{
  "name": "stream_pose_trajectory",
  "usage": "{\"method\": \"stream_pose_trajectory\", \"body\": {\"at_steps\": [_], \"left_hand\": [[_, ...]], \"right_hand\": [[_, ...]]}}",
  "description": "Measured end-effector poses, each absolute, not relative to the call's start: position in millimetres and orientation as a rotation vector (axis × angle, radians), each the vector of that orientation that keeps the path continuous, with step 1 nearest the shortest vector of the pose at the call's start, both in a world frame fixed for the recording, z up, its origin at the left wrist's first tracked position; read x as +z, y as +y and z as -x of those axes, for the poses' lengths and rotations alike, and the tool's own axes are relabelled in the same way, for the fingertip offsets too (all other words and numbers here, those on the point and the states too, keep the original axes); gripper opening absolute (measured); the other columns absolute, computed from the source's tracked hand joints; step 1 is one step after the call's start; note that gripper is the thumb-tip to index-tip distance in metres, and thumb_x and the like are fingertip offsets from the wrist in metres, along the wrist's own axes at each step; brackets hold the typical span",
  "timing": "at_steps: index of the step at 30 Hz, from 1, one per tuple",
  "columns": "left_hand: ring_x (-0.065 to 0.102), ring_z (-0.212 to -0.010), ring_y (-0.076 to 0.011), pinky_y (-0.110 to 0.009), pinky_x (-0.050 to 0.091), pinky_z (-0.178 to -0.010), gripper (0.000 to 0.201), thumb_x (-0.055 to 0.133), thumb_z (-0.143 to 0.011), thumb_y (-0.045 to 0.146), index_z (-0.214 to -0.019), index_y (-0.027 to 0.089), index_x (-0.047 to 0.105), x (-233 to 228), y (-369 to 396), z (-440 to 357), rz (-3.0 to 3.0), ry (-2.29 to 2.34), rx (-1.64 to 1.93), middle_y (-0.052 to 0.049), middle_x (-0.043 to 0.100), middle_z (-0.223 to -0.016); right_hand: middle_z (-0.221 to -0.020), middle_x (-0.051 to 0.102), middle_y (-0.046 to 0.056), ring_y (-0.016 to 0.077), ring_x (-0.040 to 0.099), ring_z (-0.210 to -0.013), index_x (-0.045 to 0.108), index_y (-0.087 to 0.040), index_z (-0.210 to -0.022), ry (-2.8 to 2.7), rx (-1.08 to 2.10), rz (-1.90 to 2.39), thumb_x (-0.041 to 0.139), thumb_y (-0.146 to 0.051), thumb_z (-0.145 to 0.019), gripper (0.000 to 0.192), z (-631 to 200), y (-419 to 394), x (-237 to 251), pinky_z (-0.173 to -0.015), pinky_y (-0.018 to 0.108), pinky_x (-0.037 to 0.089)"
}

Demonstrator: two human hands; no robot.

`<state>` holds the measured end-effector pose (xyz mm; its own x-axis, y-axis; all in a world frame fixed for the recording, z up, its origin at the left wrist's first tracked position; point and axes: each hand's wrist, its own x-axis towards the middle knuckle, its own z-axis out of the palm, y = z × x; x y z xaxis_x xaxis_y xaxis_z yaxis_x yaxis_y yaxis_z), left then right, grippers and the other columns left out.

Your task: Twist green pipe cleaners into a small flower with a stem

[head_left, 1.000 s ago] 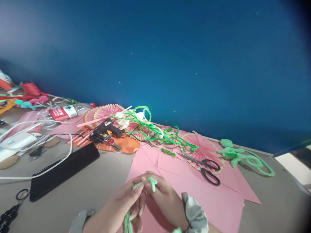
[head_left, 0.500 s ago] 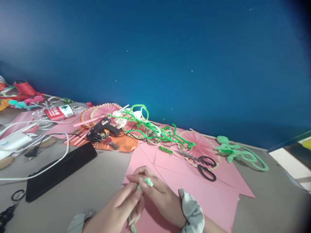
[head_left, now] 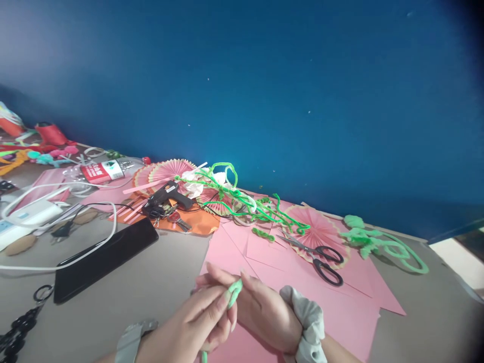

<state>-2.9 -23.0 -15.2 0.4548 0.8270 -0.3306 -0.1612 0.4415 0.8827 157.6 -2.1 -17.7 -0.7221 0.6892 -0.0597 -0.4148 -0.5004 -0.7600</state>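
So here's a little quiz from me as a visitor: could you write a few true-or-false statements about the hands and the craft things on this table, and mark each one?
1. Both hands, the left hand and the right hand, pinch a light green fuzzy wire. True.
2. The scissors lie on pink paper. True.
3. The glue gun is in the right hand. False: it lies on the table, far from the hands, beside orange paper.
4. The wall behind the table is red. False: it is blue.
5. A black phone lies left of the hands with a white cable across it. True.
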Motion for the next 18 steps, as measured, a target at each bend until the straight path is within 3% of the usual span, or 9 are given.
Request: {"method": "stream_pose_trajectory", "body": {"at_steps": [7, 14, 18], "left_hand": [[0.028, -0.045, -0.0093, -0.023, 0.022, -0.045, 0.037, 0.041, -0.090, 0.044, -0.065, 0.019, 0.052, -6, -19, 1, -1.134, 0.990, 0.605, 0.004, 0.036, -0.051], [0.017, -0.042, -0.0065, -0.023, 0.015, -0.042, 0.031, 0.038, -0.091, 0.044, -0.076, 0.020, 0.050, -9, -18, -1, -0.930, 0.856, 0.644, 0.007, 0.031, -0.054], [0.023, -0.046, -0.0076, -0.024, 0.020, -0.046, 0.035, 0.035, -0.093, 0.042, -0.069, 0.018, 0.045, -7, -20, -1, -1.050, 0.898, 0.651, 0.006, 0.030, -0.055]], "right_hand": [[-0.133, 0.047, 0.007, 0.0222, 0.045, -0.121, 0.032, -0.034, -0.138, -1.314, 1.810, 0.837, 0.025, -0.048, -0.096, 0.045, -157, -7, -20, -0.101, 0.047, 0.031], [-0.127, 0.055, 0.006, 0.0238, 0.045, -0.122, 0.037, -0.031, -0.137, -1.547, 1.357, 0.954, 0.033, -0.041, -0.095, 0.043, -155, -17, -28, -0.106, 0.049, 0.028], [-0.131, 0.052, 0.004, 0.0234, 0.044, -0.123, 0.040, -0.034, -0.134, -1.582, 1.170, 1.012, 0.033, -0.035, -0.096, 0.039, -156, -19, -29, -0.105, 0.047, 0.031]]}}
